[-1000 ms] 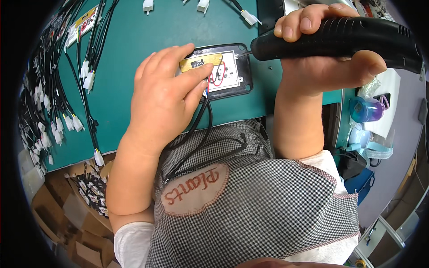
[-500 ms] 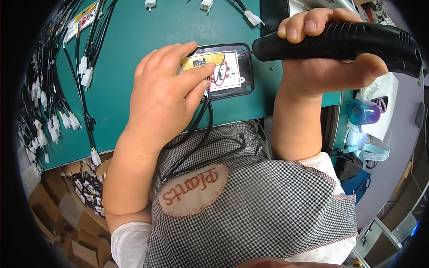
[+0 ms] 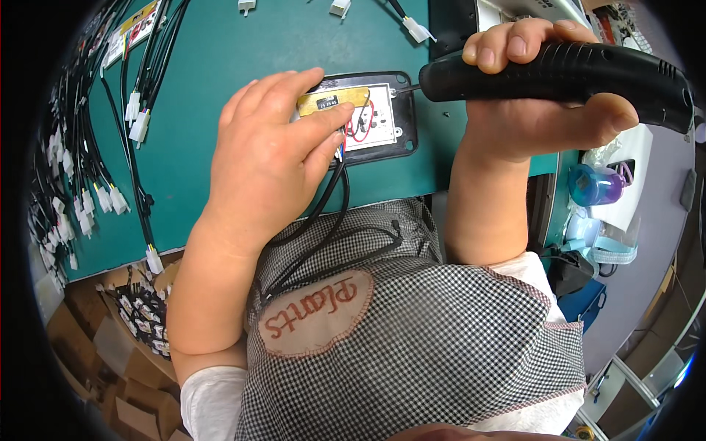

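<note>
My right hand point(image 3: 507, 121) is wrapped round a black electric screwdriver point(image 3: 537, 73), held sideways with its thin bit pointing left. The bit's tip meets the upper right corner of a white circuit board point(image 3: 384, 117), which lies in a shallow black plastic housing point(image 3: 409, 136). My left hand point(image 3: 261, 154) covers the housing's left side and steadies it. Its index finger presses on a gold strip point(image 3: 358, 95) on the board, and its thumb lies by the thin coloured wires. Black cables point(image 3: 346, 187) run from the board toward my lap.
Bundled black cables with white connectors point(image 3: 140, 125) lie on the left of the green table point(image 3: 243, 44), beside another board point(image 3: 132, 33). A small screw point(image 3: 446, 114) lies right of the housing. A blue-purple bottle point(image 3: 592, 184) stands at right; cardboard boxes point(image 3: 140, 411) are lower left.
The screwdriver and my right hand have shifted very slightly right and down. The bit stays at the board's corner, and my left hand keeps its place.
</note>
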{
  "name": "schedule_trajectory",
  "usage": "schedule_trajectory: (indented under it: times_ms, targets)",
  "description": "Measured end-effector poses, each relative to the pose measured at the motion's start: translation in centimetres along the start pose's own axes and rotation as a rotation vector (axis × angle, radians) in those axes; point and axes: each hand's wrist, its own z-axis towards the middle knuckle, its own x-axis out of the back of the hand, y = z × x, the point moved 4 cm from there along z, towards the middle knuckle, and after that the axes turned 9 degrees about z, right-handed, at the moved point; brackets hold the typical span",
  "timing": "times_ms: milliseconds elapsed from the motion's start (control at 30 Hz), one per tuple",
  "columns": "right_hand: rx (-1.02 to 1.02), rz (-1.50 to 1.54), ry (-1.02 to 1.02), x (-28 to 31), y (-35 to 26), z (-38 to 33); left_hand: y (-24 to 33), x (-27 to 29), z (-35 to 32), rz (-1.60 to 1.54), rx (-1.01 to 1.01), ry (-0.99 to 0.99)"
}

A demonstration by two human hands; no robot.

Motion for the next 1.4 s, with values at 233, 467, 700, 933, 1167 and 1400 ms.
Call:
schedule_trajectory:
  times_ms: [233,467,700,933,1167,1400]
  targets:
    - [-0.010,0.009,-0.001,-0.6,0.1,0.1,0.1,0.0,0.0,0.009,-0.003,-0.002]
    - [-0.110,0.027,0.176,-6.1,0.9,0.7,0.0,0.0,0.1,-0.004,-0.007,0.011]
    - [-0.387,-0.069,-0.177,-5.6,2.1,1.2,-0.1,0.1,0.0,-0.024,-0.016,0.008]
    - [-0.265,-0.189,0.003,-3.9,1.5,0.8,-0.2,1.1,0.2,-0.051,-0.042,-0.155]
    - [0.058,-0.013,0.131,0.1,-4.4,1.5,0.8,-0.5,0.4,-0.024,-0.088,-0.174]
    - [0.384,-0.313,0.380,0.1,-11.1,4.6,1.8,-0.8,0.9,-0.012,-0.085,-0.193]
